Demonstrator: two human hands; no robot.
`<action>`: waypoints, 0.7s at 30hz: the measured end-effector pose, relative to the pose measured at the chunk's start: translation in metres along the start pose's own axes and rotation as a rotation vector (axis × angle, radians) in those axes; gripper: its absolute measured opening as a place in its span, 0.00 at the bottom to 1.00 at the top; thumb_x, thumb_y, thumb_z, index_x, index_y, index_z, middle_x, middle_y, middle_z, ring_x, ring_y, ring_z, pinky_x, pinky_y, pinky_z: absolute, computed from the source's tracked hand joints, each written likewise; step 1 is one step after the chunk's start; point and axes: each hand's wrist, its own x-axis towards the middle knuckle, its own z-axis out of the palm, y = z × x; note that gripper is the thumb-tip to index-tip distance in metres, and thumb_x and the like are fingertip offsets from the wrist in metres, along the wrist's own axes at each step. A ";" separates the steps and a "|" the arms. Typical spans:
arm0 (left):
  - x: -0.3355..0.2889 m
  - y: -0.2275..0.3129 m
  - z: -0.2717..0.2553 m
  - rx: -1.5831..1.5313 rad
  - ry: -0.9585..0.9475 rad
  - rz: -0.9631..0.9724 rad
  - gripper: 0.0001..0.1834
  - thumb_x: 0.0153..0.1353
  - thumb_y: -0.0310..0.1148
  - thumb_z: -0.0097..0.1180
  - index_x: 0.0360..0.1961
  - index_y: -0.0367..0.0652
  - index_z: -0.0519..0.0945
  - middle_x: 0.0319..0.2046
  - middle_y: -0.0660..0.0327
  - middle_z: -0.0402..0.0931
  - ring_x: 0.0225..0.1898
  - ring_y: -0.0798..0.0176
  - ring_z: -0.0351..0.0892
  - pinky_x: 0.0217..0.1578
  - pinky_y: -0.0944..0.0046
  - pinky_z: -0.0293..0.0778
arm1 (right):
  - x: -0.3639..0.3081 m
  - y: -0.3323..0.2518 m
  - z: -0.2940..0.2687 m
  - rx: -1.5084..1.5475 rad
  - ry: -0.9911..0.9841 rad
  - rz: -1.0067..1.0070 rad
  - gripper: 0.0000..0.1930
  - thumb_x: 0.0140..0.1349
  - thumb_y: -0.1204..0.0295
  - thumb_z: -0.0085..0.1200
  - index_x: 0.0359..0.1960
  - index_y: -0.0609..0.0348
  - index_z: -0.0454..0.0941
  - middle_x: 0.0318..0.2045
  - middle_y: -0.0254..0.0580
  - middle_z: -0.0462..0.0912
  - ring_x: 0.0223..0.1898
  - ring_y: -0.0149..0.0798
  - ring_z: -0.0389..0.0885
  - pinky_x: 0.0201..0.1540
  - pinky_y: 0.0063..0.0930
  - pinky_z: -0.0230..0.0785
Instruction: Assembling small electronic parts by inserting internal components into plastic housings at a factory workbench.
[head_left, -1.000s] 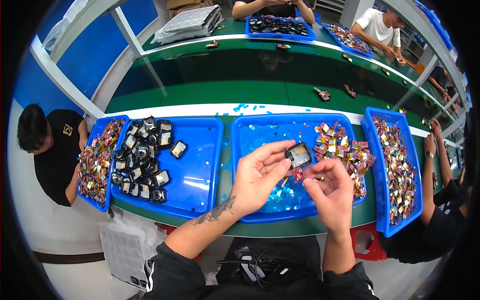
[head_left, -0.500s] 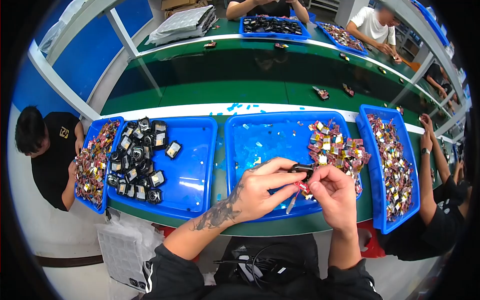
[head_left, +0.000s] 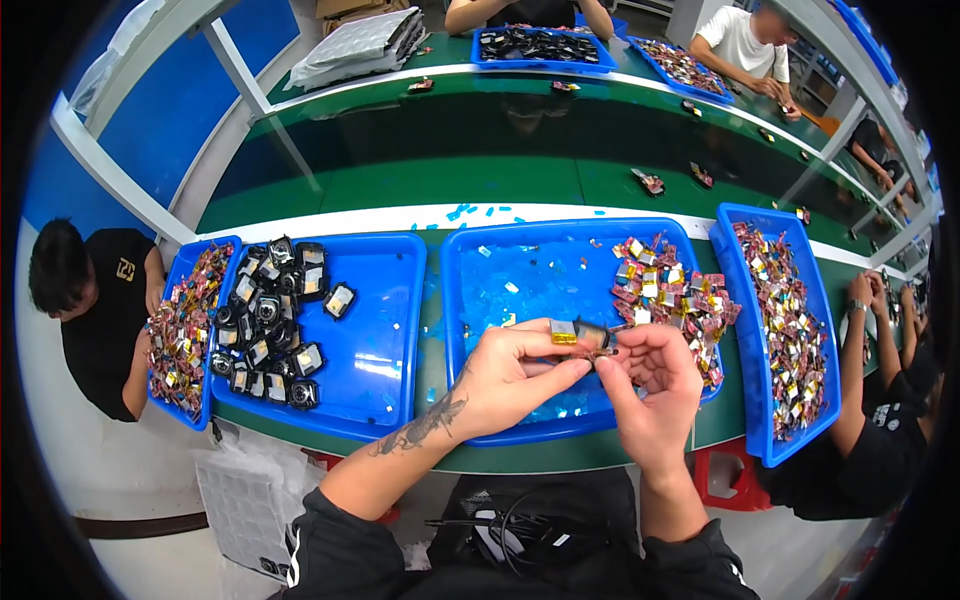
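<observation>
Over the middle blue tray my left hand is closed, its fingers and thumb pinching a small black device casing. A silver battery with yellow tape stands out at the casing's left side, above my left fingers. My right hand is closed on the same assembly from the right, thumb and fingertips meeting at its lower edge. Fingers partly hide the assembly's underside. Beyond and right of my hands lies a heap of red circuit boards with batteries, inside the tray.
Left, a blue tray holds several black device casings. Narrow blue trays of circuit boards stand at far left and right. A green conveyor runs beyond, carrying loose boards. Co-workers sit left, right and across.
The silver battery with yellow tape now shows at the casing, which has turned in my fingers. The red piece between my fingertips no longer shows. My left hand has shifted slightly left.
</observation>
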 end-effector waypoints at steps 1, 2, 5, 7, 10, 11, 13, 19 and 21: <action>-0.001 0.000 0.002 -0.118 0.039 -0.030 0.11 0.61 0.20 0.57 0.45 0.30 0.81 0.46 0.52 0.76 0.46 0.64 0.79 0.46 0.69 0.78 | 0.000 0.003 0.005 0.035 0.050 0.007 0.16 0.54 0.85 0.61 0.44 0.65 0.71 0.32 0.36 0.78 0.31 0.23 0.77 0.33 0.14 0.70; -0.001 -0.003 0.001 -0.114 0.044 -0.028 0.11 0.61 0.20 0.57 0.45 0.30 0.81 0.46 0.52 0.76 0.46 0.64 0.79 0.46 0.69 0.78 | 0.000 0.003 0.009 0.071 0.099 0.014 0.17 0.54 0.85 0.61 0.44 0.65 0.70 0.31 0.35 0.77 0.30 0.22 0.76 0.31 0.13 0.69; 0.001 -0.012 -0.003 -0.144 -0.029 0.013 0.14 0.63 0.17 0.51 0.51 0.28 0.77 0.52 0.50 0.73 0.51 0.59 0.77 0.52 0.63 0.78 | -0.001 0.006 0.017 0.108 0.144 0.049 0.17 0.55 0.85 0.60 0.44 0.65 0.69 0.30 0.36 0.78 0.29 0.21 0.75 0.29 0.12 0.66; 0.001 -0.010 0.000 -0.196 0.000 -0.002 0.16 0.63 0.17 0.51 0.52 0.28 0.76 0.52 0.49 0.73 0.51 0.58 0.77 0.52 0.62 0.78 | -0.002 0.011 0.021 0.120 0.194 0.057 0.17 0.56 0.86 0.59 0.44 0.64 0.67 0.30 0.38 0.78 0.29 0.21 0.76 0.30 0.12 0.67; 0.001 -0.006 -0.002 -0.242 0.052 -0.055 0.18 0.62 0.17 0.53 0.55 0.29 0.74 0.54 0.49 0.74 0.51 0.58 0.78 0.52 0.62 0.78 | -0.001 0.009 0.025 0.150 0.215 0.034 0.17 0.56 0.86 0.59 0.44 0.64 0.66 0.30 0.38 0.77 0.30 0.22 0.76 0.31 0.13 0.67; 0.001 -0.006 -0.003 -0.234 0.075 -0.094 0.19 0.62 0.17 0.53 0.56 0.29 0.73 0.54 0.49 0.74 0.51 0.58 0.79 0.52 0.62 0.77 | -0.001 0.009 0.026 0.151 0.212 0.035 0.17 0.56 0.86 0.59 0.44 0.64 0.66 0.30 0.38 0.77 0.30 0.22 0.76 0.31 0.13 0.67; -0.001 -0.009 -0.004 -0.244 0.096 -0.061 0.20 0.62 0.18 0.54 0.56 0.31 0.74 0.54 0.52 0.75 0.48 0.62 0.80 0.50 0.65 0.78 | -0.001 0.008 0.029 0.183 0.212 0.044 0.17 0.57 0.85 0.58 0.45 0.64 0.65 0.31 0.38 0.77 0.30 0.23 0.76 0.31 0.14 0.67; -0.001 -0.006 0.001 -0.253 0.117 -0.065 0.21 0.62 0.18 0.54 0.57 0.33 0.73 0.55 0.52 0.75 0.48 0.63 0.80 0.49 0.66 0.78 | -0.004 0.018 0.033 0.097 0.269 -0.005 0.16 0.58 0.85 0.58 0.45 0.64 0.65 0.33 0.37 0.73 0.31 0.23 0.75 0.31 0.14 0.67; -0.001 -0.008 0.002 -0.276 0.106 -0.026 0.20 0.63 0.18 0.53 0.57 0.33 0.73 0.55 0.49 0.74 0.49 0.61 0.80 0.49 0.65 0.79 | -0.004 0.019 0.034 0.055 0.250 -0.028 0.17 0.58 0.85 0.57 0.45 0.64 0.65 0.33 0.36 0.72 0.32 0.23 0.74 0.31 0.14 0.67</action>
